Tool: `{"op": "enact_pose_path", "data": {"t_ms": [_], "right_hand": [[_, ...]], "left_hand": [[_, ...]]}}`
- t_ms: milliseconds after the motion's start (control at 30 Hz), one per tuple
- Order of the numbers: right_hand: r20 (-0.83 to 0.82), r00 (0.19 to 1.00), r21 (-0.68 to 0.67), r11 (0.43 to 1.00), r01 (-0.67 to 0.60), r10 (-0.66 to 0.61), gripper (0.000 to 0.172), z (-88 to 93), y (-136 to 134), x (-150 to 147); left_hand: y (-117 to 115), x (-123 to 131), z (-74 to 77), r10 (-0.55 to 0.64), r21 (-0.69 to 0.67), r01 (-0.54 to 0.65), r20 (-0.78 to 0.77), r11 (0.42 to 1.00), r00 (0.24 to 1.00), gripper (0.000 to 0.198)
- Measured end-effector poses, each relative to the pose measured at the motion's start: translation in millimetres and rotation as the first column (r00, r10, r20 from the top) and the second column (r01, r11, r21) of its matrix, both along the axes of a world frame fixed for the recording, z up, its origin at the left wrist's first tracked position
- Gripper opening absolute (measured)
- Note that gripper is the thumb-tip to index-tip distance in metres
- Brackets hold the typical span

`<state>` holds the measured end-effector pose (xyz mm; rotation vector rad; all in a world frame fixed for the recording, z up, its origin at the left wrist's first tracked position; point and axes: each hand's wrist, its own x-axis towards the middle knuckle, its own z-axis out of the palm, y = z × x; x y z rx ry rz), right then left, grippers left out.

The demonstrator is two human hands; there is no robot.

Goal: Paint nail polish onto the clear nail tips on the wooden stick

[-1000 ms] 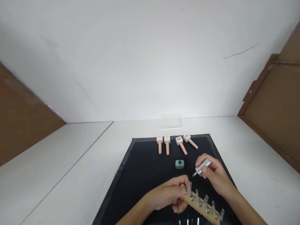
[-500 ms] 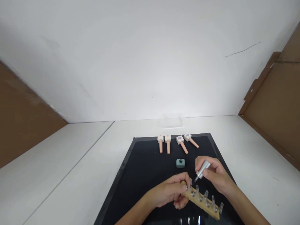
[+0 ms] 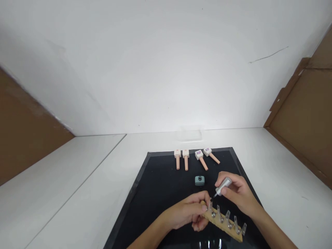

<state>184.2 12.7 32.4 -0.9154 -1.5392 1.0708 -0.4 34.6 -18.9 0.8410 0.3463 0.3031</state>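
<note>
My left hand (image 3: 189, 211) grips the left end of a tan strip-shaped stand (image 3: 223, 225) that carries several clear nail tips (image 3: 227, 215) in a row. The strip slants down to the right, above the black mat. In my right hand (image 3: 237, 193) is a nail polish brush (image 3: 223, 186), its silver cap pinched between thumb and fingers. Its dark bristle end points down-left and meets or nearly meets the top of the leftmost nail tip (image 3: 210, 206). Beyond my hands an uncapped teal polish bottle (image 3: 199, 181) stands on the mat.
Several white polish bottles with peach caps (image 3: 185, 154) lie along the far part of the black mat (image 3: 155, 180). Behind them, a clear plastic tray (image 3: 190, 135) sits on the white table (image 3: 90, 173). Cardboard panels (image 3: 306, 114) flank both sides, and a white wall rises behind.
My right hand has shifted slightly left, bringing the brush's bristles to the upper end of the leftmost nail tip. My left hand and the strip are almost still.
</note>
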Motion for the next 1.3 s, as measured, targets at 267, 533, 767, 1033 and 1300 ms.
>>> {"op": "enact_pose_path", "data": {"t_ms": [267, 533, 767, 1033, 1300], "right_hand": [[0.053, 0.997, -0.026, 0.998, -0.052, 0.053, 0.034, -1.0, -0.9, 0.1], [-0.012, 0.998, 0.009, 0.999, -0.054, 0.054, 0.039, 0.3, -1.5, -0.4], [0.050, 0.999, -0.035, 0.999, 0.020, -0.018, 0.038, -0.2, -0.1, -0.8], [-0.051, 0.999, -0.057, 0.998, -0.003, 0.001, 0.035, -3.2, -0.8, 0.3], [-0.114, 0.993, -0.075, 0.996, -0.047, 0.038, 0.036, -5.7, -0.7, 1.1]], "left_hand": [[0.3, 1.9, 0.9, -0.003, 0.006, 0.003, -0.017, 1.000, 1.000, 0.036], [0.1, 0.4, -0.7, -0.001, -0.005, 0.001, -0.012, 1.000, 1.000, 0.038], [-0.9, 0.8, 0.2, -0.008, 0.001, 0.008, -0.023, 1.000, 1.000, 0.040], [-1.0, 0.1, -1.5, -0.014, -0.004, 0.013, -0.009, 1.000, 1.000, 0.039], [-1.3, -0.3, 1.4, -0.020, -0.004, 0.020, -0.008, 1.000, 1.000, 0.038]]}}
